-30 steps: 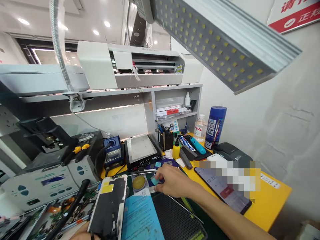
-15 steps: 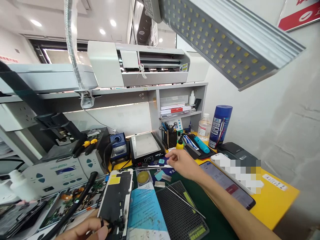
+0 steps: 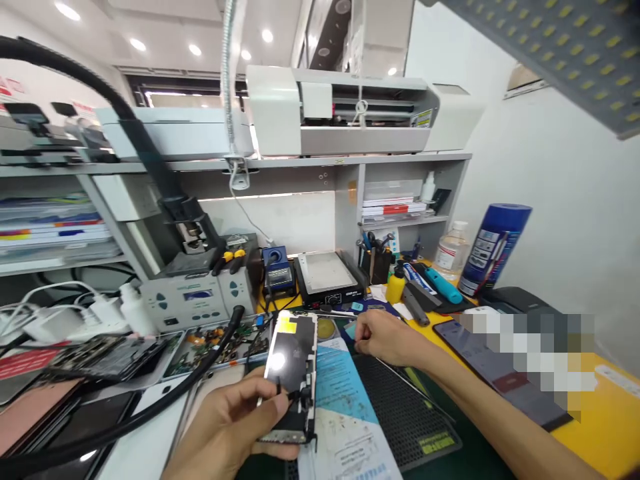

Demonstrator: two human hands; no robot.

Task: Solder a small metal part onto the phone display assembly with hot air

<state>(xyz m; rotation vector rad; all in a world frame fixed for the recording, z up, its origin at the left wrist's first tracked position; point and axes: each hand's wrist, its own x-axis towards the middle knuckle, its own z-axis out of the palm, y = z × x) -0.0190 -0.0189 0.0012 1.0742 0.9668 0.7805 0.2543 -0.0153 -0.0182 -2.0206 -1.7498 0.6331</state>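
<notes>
Left hand [image 3: 235, 427] now lifts the phone screen [image 3: 293, 373] up off the mat, fingers clamped on it; right hand [image 3: 387, 337] has pulled back from the small parts, whether it grips anything I cannot tell.

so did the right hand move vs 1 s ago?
Yes. The right hand drew back from the round solder tin: earlier its fingers sat right beside the tin, now they are further right of it, by the black mat.
</notes>
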